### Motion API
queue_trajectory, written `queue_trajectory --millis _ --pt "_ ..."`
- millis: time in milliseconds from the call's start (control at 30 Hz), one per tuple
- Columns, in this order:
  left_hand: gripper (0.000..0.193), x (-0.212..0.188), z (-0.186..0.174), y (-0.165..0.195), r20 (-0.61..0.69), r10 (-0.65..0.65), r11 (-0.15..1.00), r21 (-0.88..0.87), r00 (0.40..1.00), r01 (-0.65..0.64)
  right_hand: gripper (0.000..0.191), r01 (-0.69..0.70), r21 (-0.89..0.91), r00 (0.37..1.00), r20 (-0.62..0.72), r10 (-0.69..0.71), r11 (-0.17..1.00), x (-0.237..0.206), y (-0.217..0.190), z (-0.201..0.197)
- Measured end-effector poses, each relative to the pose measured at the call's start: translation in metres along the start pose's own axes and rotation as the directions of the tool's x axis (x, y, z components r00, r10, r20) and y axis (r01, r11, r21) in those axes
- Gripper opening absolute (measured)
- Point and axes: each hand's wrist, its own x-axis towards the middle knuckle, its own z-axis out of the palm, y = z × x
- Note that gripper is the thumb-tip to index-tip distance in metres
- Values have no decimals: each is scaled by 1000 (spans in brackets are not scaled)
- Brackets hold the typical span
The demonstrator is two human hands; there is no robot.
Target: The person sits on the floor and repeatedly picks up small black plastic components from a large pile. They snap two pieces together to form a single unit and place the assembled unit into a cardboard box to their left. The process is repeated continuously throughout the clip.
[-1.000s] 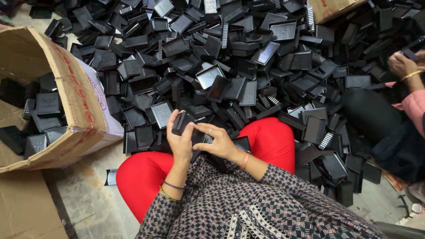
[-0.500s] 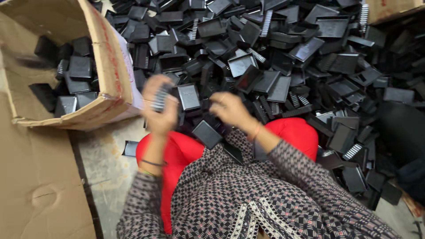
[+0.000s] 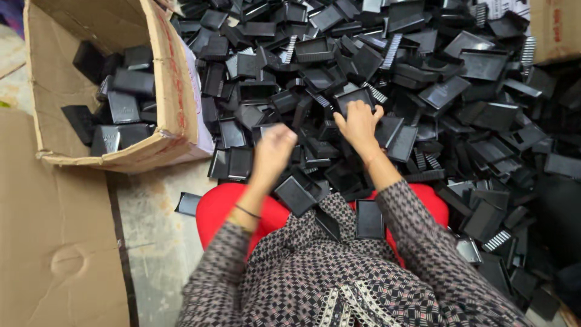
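A big heap of black plastic tray-like parts (image 3: 423, 91) covers the floor in front of me. My right hand (image 3: 358, 124) reaches into the heap, fingers spread over a flat black part (image 3: 356, 97). My left hand (image 3: 272, 148) hovers blurred over the heap's near edge, just right of the cardboard box (image 3: 175, 97). Its grip is too blurred to make out. Two black parts (image 3: 295, 195) (image 3: 369, 218) lie on my lap, on patterned cloth over red trousers (image 3: 215, 209).
The open cardboard box at the left holds several black parts (image 3: 121, 106). A flat sheet of cardboard (image 3: 54, 242) lies on the floor at the lower left. A second carton's corner (image 3: 554, 30) shows at the top right. One loose part (image 3: 189, 204) lies by my knee.
Both hands first held a part at my lap. My left hand then swung it toward the box and has now come back over the heap, while my right hand reached forward into the heap.
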Motion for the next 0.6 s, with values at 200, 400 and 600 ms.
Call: queue_trajectory --millis 200,400,600 --pt "34 -38 32 -39 207 -399 703 -557 893 443 11 -42 65 993 112 34 997 11 -28 -29" --pt "38 -28 2 -33 562 -404 130 -745 722 654 18 103 727 767 376 -520 679 -18 -110 -121" --pt "63 -20 -17 -5 182 -369 392 -859 911 330 27 23 725 976 134 -174 689 104 -90 -24"
